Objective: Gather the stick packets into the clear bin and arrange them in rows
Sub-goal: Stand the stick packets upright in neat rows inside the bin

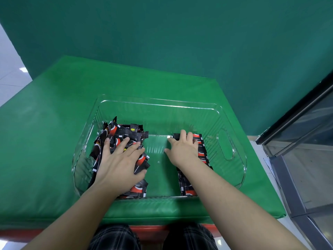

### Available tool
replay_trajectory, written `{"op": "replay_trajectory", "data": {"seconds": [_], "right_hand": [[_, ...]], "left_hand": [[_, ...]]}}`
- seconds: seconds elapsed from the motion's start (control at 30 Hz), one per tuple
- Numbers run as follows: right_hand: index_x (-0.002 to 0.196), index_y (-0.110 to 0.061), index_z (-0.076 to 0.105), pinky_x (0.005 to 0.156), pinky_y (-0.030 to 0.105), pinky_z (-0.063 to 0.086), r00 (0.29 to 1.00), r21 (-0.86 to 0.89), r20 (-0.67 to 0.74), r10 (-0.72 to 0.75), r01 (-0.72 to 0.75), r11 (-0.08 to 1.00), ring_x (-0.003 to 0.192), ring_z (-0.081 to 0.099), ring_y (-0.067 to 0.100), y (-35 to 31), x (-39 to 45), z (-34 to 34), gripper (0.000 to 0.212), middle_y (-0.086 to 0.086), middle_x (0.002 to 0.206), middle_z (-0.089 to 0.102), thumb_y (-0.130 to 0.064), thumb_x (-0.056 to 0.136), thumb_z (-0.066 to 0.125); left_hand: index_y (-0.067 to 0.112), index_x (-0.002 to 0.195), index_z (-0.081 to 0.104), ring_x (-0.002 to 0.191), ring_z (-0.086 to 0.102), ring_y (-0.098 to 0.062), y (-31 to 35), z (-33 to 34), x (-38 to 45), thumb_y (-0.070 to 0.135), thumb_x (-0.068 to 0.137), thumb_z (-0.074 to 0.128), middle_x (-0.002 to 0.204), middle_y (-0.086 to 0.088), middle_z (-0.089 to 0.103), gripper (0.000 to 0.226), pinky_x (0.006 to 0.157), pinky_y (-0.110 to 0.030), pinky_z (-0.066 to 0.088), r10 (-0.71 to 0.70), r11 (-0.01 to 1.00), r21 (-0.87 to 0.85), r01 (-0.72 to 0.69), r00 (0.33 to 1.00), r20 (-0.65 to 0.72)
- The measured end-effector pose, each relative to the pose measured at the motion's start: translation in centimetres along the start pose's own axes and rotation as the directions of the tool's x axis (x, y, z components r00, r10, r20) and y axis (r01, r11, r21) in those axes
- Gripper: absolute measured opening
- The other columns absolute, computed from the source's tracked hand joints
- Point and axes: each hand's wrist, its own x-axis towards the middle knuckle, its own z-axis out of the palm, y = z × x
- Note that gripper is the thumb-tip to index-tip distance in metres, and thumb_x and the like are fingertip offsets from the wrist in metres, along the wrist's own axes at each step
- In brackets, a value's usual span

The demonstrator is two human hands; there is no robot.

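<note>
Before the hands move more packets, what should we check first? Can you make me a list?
1. All black-and-red stick packets inside the clear plastic bin: ok, none show on the green padded table.
2. Right-side row of packets lined up: ok, they lie side by side along the wall.
3. Left-side pile of packets in rows: not ok, they are jumbled at many angles.
4. Bare middle of the bin for a new row: ok.
5. Left hand has a grip on a packet: not ok, the fingers lie spread flat on the pile.
6. Right hand holding a packet: cannot tell.
</note>
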Motion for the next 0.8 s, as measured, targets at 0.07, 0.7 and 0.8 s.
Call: {"op": "replay_trajectory", "data": {"seconds": [0.07, 0.7, 0.8], "right_hand": [[0.140, -0.029, 0.036, 0.111, 0.051, 0.020, 1.000, 0.005, -0.008, 0.006, -0.006, 1.000, 0.136, 0.013, 0.031, 0.2, 0.1, 0.1, 0.051, 0.010, 0.145, 0.017, -0.055, 0.096, 0.037], [0.141, -0.021, 0.040, 0.106, 0.043, 0.029, 0.955, 0.420, -0.236, -0.179, 0.266, 0.868, 0.127, 0.037, 0.024, -2.6, -0.8, -0.8, 0.047, 0.004, 0.135, 0.050, -0.032, 0.097, 0.049], [0.139, -0.013, 0.041, 0.101, 0.036, 0.040, 0.979, 0.717, -0.159, -0.129, 0.204, 0.667, 0.118, 0.051, 0.023, -4.2, -0.1, -1.3, 0.045, 0.003, 0.127, 0.058, -0.025, 0.096, 0.051]], "left_hand": [[0.033, 0.137, 0.053, 0.143, 0.031, -0.020, 0.0, -0.1, 0.0, 0.068, 0.076, 0.030, 0.148, 0.010, 0.044, 0.073, 0.109, -0.058, -0.006, -0.007, 1.000, 0.003, 0.007, 1.000, 0.001], [0.034, 0.140, 0.048, 0.146, 0.024, -0.019, 0.2, -0.5, 0.0, 0.067, 0.076, 0.023, 0.152, 0.012, 0.037, 0.077, 0.108, -0.058, -0.008, 0.002, 1.000, -0.007, -0.001, 1.000, 0.021], [0.034, 0.143, 0.044, 0.148, 0.018, -0.018, 0.3, -0.5, -0.1, 0.067, 0.076, 0.021, 0.155, 0.012, 0.033, 0.078, 0.109, -0.057, -0.011, -0.009, 1.000, -0.019, 0.010, 1.000, 0.024]]}}
